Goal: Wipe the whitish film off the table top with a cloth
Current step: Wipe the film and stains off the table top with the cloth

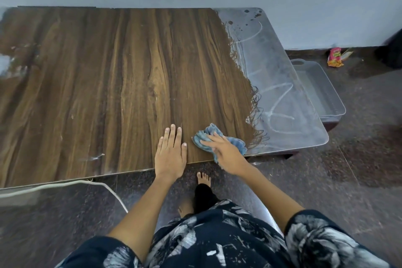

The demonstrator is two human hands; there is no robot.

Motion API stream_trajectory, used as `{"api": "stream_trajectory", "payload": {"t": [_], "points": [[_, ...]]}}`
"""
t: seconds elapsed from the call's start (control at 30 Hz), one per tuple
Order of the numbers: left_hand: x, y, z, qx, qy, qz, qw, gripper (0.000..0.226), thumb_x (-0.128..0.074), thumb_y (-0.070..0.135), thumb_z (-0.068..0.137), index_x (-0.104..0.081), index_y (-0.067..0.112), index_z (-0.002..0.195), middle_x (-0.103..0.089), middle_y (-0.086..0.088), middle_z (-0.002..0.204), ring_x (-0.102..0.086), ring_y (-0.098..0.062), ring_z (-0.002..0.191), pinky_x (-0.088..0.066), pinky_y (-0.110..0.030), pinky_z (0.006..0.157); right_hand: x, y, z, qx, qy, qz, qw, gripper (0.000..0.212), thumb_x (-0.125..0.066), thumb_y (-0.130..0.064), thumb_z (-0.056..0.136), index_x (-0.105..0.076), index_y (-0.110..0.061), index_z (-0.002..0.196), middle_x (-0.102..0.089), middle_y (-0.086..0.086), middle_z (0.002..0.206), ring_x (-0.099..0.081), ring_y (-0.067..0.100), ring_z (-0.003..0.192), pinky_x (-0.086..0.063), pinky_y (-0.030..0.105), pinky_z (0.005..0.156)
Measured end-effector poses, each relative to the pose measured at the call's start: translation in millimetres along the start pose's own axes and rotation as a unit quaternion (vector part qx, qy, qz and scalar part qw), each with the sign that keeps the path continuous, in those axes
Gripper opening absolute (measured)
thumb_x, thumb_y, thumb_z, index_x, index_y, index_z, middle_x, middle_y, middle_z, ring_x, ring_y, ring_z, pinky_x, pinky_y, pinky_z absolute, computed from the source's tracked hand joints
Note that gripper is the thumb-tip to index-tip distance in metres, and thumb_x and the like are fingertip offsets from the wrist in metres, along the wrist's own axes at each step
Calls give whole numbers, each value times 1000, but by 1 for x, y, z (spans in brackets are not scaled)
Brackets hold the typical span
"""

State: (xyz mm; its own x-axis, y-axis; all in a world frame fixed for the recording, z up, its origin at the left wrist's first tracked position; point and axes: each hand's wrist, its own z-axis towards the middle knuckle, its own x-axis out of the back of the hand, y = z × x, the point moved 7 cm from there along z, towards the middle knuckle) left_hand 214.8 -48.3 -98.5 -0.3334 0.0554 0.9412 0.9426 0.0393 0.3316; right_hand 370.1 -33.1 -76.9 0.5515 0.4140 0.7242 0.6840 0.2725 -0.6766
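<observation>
The wooden table top (113, 85) shows brown grain over most of its width. A whitish film (280, 85) covers its right end, with finger-drawn streaks in it; small whitish patches (13, 61) sit at the far left. My right hand (224, 152) presses a crumpled blue cloth (208, 135) onto the table near the front edge, just left of the film's border. Flat on the wood beside it lies my left hand (170, 154), fingers straight.
A clear plastic tray (322, 89) sits on a low stand right of the table. A snack wrapper (335, 57) lies on the dark floor beyond it. A white cable (65, 185) runs along the front edge. My bare feet (203, 178) stand close to the table.
</observation>
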Motion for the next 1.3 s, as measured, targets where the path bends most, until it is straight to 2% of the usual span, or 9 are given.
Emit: {"api": "stream_trajectory", "payload": {"t": [0.2, 0.33, 0.4, 0.5, 0.6, 0.67, 0.9, 1.1, 1.3], "points": [[-1, -2, -7, -16, -5, 15, 1000, 66, -1, 42, 91, -19, 10, 147, -14, -9, 155, -10, -23, 144, -8, -35, 115, 24, 32, -39, -3, -17, 7, 1000, 50, -39, 10, 91, -51, -20, 129, -32, -10, 139, -17, 7, 136, -9, 32, 117], [0, 2, -2, 37, -10, -24, 999, 57, -8, 38, 96, -10, 16, 149, -3, -3, 157, 1, -19, 144, 0, -35, 116, 55, 51, -30, -67, 33, 41, 996, 43, -39, 12, 91, -54, -9, 126, -31, -3, 142, -18, 13, 137, -11, 16, 112], [0, 8, 3, 81, -17, -46, 995, 53, -20, 30, 99, -7, 17, 149, 1, -2, 157, 5, -20, 144, 3, -37, 115, 62, 60, -15, -114, 75, 46, 990, 39, -37, 9, 93, -56, -6, 123, -38, 10, 143, -28, 25, 137, -22, 26, 112], [0, 21, 13, 100, -22, -51, 994, 54, -25, 25, 100, -6, 16, 149, 3, -5, 157, 7, -26, 144, 3, -40, 115, 50, 48, 7, -152, 106, 48, 981, 41, -37, 7, 93, -55, -10, 125, -51, 20, 132, -60, 38, 101, -47, 47, 87], [0, 25, 24, 94, -21, -51, 994, 54, -25, 25, 100, -7, 16, 149, 2, -5, 157, 7, -28, 144, 1, -40, 115, 20, 17, 12, -62, 38, 29, 997, 48, -35, 11, 90, -50, -11, 130, -42, 7, 141, -32, 29, 133, -18, 44, 114], [0, 28, 31, 94, -16, -50, 994, 54, -25, 25, 100, -7, 15, 149, 1, -6, 157, 6, -28, 144, 0, -40, 116, 8, 10, -2, 16, -17, 4, 1000, 53, -34, 11, 89, -46, -15, 134, -29, -7, 145, -13, 15, 138, 0, 31, 114], [-3, 44, 51, 144, 12, -74, 987, 53, -26, 24, 100, -11, 12, 149, -2, -8, 157, 6, -30, 144, 1, -40, 115, 65, 70, -35, -20, 18, -5, 1000, 42, -41, -4, 95, -51, -25, 130, -32, -15, 143, -19, 7, 139, -12, 30, 116], [-7, 72, 94, 136, 8, -71, 988, 52, -25, 23, 100, -11, 12, 148, -3, -8, 157, 5, -28, 144, -1, -38, 116, 107, 106, 24, -60, 87, -26, 994, 40, -38, -3, 97, -51, -21, 131, -34, -13, 140, -22, 16, 139, -4, 17, 111], [-13, 111, 151, 118, -5, -51, 992, 52, -22, 27, 101, -6, 17, 149, 3, -4, 157, 7, -25, 144, 1, -35, 116, 130, 123, 93, -64, 83, -45, 994, 43, -36, -5, 98, -47, -25, 134, -35, -7, 147, -19, 11, 140, -7, 25, 116]]}}
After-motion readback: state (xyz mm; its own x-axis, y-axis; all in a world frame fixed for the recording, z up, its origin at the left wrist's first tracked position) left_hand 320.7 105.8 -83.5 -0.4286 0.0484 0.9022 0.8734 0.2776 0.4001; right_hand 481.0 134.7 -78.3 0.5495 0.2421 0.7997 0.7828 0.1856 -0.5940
